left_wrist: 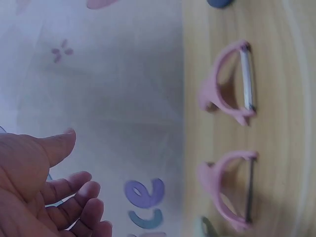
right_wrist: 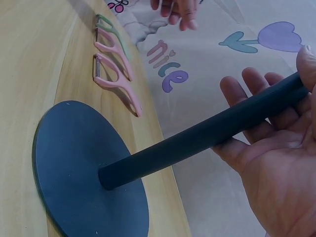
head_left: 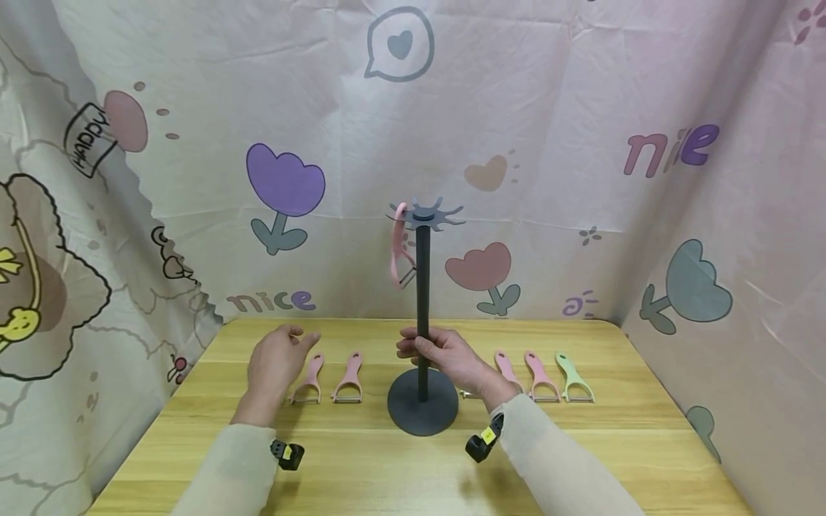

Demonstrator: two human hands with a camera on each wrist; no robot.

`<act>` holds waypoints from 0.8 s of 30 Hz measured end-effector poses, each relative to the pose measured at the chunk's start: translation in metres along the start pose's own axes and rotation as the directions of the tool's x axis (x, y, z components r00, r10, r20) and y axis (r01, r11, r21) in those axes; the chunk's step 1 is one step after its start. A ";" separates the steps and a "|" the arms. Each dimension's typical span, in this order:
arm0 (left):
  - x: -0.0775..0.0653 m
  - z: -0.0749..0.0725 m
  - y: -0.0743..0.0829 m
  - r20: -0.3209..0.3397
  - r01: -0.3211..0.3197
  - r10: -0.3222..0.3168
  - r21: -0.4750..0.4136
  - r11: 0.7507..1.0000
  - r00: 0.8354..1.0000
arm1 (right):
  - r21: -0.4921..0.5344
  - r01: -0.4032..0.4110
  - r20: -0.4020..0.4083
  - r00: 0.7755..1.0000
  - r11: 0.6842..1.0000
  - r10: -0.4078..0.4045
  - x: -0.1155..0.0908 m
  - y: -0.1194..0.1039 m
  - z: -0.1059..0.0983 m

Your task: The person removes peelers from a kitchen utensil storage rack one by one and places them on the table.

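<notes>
A dark stand with a round base and a flat, many-armed top stands on the table. My right hand grips its pole low down, thumb in front and fingers behind. A pink peeler hangs by its handle from the left arm of the top. My left hand hovers above the table's left part, fingers loosely bent and holding nothing. Just right of it lie two pink peelers. In the right wrist view a green peeler lies beyond them, below the left hand.
Right of the stand, partly behind the right forearm, lie several more peelers, among them a pink one and a green one. A printed curtain rises along the back and sides of the wooden table.
</notes>
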State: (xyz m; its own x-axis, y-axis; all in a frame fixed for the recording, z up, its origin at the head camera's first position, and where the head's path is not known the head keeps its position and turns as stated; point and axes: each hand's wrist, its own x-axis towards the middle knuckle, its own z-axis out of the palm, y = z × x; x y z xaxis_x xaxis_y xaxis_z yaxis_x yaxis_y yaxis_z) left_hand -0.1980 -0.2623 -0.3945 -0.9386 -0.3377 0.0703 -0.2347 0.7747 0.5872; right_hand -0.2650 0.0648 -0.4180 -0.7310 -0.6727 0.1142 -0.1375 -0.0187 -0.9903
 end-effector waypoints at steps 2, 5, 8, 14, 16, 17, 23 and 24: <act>-0.003 -0.002 0.006 -0.013 -0.019 0.019 -0.015 1.000 1.000 | 0.001 -0.002 -0.002 1.000 1.000 0.002 0.000 0.000 0.000; -0.006 -0.006 0.016 -0.038 -0.048 0.047 -0.029 0.998 0.998 | -0.010 -0.011 -0.006 1.000 1.000 0.011 -0.001 -0.002 0.001; -0.009 -0.011 0.027 -0.062 -0.074 0.071 -0.046 0.996 0.996 | -0.027 -0.016 -0.009 1.000 1.000 0.015 -0.002 -0.003 0.001; -0.015 -0.023 0.050 -0.088 -0.146 0.138 -0.097 0.985 0.987 | -0.045 -0.013 -0.005 1.000 0.999 0.012 -0.002 -0.003 0.001; -0.016 -0.028 0.059 -0.091 -0.175 0.165 -0.116 0.978 0.982 | -0.044 -0.010 0.000 1.000 0.999 0.010 -0.002 -0.003 0.001; -0.017 -0.031 0.063 -0.088 -0.186 0.176 -0.129 0.974 0.980 | -0.044 -0.010 0.001 1.000 0.999 0.010 -0.002 -0.004 0.000; -0.018 -0.046 0.085 -0.073 -0.224 0.214 -0.189 0.956 0.974 | -0.028 -0.015 0.006 1.000 0.999 0.016 -0.002 -0.005 0.000; -0.018 -0.048 0.088 -0.074 -0.226 0.216 -0.196 0.954 0.974 | -0.027 -0.017 0.006 1.000 0.999 0.017 -0.002 -0.005 0.000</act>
State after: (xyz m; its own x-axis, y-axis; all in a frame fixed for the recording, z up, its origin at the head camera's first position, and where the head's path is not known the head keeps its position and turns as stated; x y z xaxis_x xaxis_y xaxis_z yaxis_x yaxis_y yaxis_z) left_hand -0.1895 -0.2132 -0.3053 -0.9459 -0.2011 0.2546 0.0380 0.7108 0.7024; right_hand -0.2624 0.0661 -0.4138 -0.7294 -0.6771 0.0970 -0.1433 0.0126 -0.9896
